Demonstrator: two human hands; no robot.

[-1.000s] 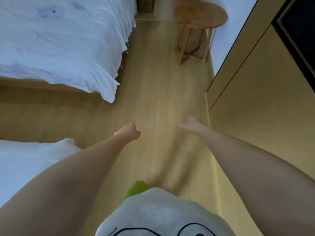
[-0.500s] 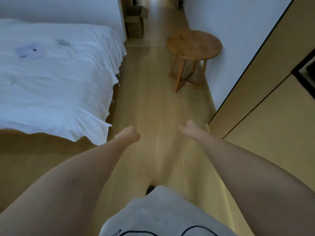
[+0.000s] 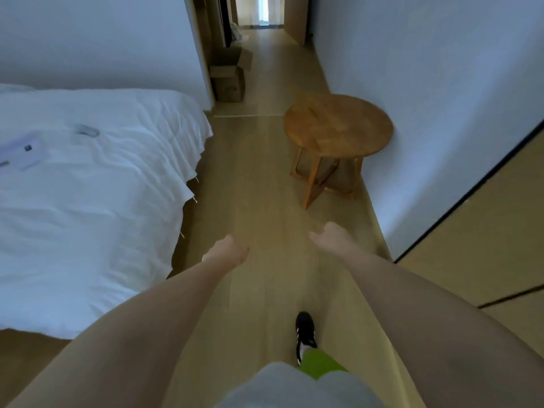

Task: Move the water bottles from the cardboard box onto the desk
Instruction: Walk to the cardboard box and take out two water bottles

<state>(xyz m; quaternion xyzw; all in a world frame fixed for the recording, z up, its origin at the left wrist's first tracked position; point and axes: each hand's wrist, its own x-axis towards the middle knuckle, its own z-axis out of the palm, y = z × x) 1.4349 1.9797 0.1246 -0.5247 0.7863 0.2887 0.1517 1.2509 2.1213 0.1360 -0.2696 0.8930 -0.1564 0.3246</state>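
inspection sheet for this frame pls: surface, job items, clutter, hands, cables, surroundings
Surface: wooden floor; no desk seen.
Job's things: open cardboard box on the floor by the doorway, past the bed's far corner; contents not visible. No water bottles seen.
Clutter: paper slip and a small flat item on the bed; too blurred to identify.
Hands: left hand with fingers curled, holds nothing; right hand loosely open, holds nothing. Both stretched forward over the floor.
Cables: nothing seen.
Surroundings: bed with white cover on the left; round wooden side table against the right wall; wooden panel at far right; hallway ahead; black shoe stepping forward.
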